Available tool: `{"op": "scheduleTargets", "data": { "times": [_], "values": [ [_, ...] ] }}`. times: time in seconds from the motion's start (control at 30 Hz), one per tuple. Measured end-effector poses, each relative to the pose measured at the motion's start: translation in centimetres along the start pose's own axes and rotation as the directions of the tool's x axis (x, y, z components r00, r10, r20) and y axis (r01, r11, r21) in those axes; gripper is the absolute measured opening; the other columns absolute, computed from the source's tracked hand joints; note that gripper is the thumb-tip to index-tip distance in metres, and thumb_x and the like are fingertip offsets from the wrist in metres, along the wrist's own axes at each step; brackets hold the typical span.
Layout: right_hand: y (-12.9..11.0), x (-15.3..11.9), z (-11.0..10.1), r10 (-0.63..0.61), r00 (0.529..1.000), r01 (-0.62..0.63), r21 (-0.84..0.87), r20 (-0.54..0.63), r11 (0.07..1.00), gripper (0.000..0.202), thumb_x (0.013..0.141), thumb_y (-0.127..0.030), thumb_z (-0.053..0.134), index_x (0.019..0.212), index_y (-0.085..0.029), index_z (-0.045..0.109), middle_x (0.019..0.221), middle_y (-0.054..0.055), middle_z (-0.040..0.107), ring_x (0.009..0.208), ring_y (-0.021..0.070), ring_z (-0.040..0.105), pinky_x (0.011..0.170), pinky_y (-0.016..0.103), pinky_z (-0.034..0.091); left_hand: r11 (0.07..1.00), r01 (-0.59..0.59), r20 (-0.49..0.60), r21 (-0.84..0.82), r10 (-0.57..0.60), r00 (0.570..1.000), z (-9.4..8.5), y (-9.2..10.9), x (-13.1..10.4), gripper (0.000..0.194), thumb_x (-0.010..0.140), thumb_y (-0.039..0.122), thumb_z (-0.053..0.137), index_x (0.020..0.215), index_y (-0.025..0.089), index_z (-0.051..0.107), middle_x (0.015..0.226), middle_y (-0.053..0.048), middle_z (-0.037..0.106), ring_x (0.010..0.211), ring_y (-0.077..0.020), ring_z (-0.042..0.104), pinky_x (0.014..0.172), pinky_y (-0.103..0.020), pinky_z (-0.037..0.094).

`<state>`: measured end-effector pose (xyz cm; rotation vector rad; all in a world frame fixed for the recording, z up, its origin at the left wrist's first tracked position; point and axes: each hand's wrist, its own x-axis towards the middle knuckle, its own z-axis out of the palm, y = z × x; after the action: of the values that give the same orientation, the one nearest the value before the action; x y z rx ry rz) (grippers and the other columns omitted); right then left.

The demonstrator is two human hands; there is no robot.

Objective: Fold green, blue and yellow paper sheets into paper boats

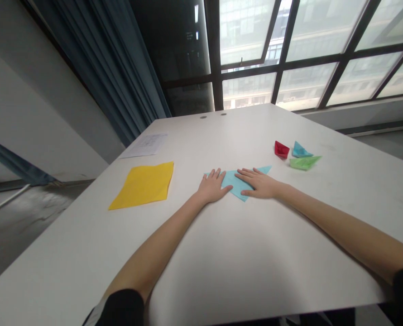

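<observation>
Black sleeves (125, 309) lead to the left hand (213, 187) and right hand (261, 184), both palm down with fingers apart, gripping nothing. Under and between them lies blue paper (238, 186), three-cornered, on the tabletop (228, 253). Pressing it well probably calls for even weight, smoothing outward along the far edge while one palm stops it slipping. Beyond the right hand sit a red boat (281, 150), blue boat (300, 151) and green boat (304, 163); left of the left hand lies yellow paper (143, 185), a white sheet (146, 146) past it.
</observation>
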<state>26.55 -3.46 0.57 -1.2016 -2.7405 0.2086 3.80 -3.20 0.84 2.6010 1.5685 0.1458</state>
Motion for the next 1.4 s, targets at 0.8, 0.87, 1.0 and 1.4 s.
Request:
{"op": "scheduleTargets", "data": {
  "times": [0.8, 0.87, 1.0, 1.4],
  "values": [
    [-1.1, -0.7, -1.6, -0.29, 0.919, 0.302, 0.004, -0.266, 0.953, 0.049, 0.075, -0.051, 0.054, 0.109, -0.016, 0.056, 0.105, 0.013, 0.059, 0.099, 0.0236, 0.053, 0.087, 0.04, 0.04, 0.987, 0.128, 0.08, 0.092, -0.136, 0.988, -0.3, -2.3, -0.1, 0.099, 0.068, 0.078, 0.017, 0.14, 0.012, 0.005, 0.146, -0.013, 0.001, 0.134, -0.0323, 0.002, 0.102, -0.055, 0.012],
    [-1.2, -0.7, -1.6, -0.327, 0.899, 0.333, -0.029, -0.29, 0.942, 0.039, 0.079, -0.046, 0.049, 0.104, -0.016, 0.059, 0.099, 0.012, 0.061, 0.093, 0.0221, 0.054, 0.083, 0.038, 0.042, 0.988, 0.119, 0.08, 0.098, -0.127, 0.989, -0.4, -2.4, -0.1, 0.097, 0.069, 0.077, 0.017, 0.14, 0.012, 0.005, 0.146, -0.014, 0.001, 0.133, -0.0325, 0.002, 0.102, -0.054, 0.012],
    [-1.7, -0.6, -1.3, -0.378, 0.876, 0.358, -0.12, -0.3, 0.926, 0.037, 0.083, -0.043, 0.045, 0.103, -0.016, 0.059, 0.092, 0.012, 0.063, 0.085, 0.0204, 0.056, 0.077, 0.035, 0.043, 0.991, 0.101, 0.073, 0.089, -0.107, 0.992, -0.4, -2.7, -0.1, 0.09, 0.073, 0.073, 0.012, 0.14, 0.013, 0.006, 0.146, -0.013, 0.002, 0.134, -0.0315, 0.003, 0.102, -0.054, 0.013],
    [-0.4, -0.6, -1.4, -0.303, 0.911, 0.251, -0.207, -0.278, 0.945, 0.038, 0.089, -0.04, 0.034, 0.108, -0.018, 0.058, 0.087, 0.009, 0.066, 0.077, 0.0181, 0.06, 0.072, 0.031, 0.044, 0.995, 0.096, 0.061, -0.011, -0.095, 0.994, -0.8, -2.7, -0.5, 0.084, 0.074, 0.073, 0.014, 0.139, 0.02, 0.014, 0.146, -0.013, 0.007, 0.134, -0.0318, 0.005, 0.101, -0.055, 0.012]
  ]
}}
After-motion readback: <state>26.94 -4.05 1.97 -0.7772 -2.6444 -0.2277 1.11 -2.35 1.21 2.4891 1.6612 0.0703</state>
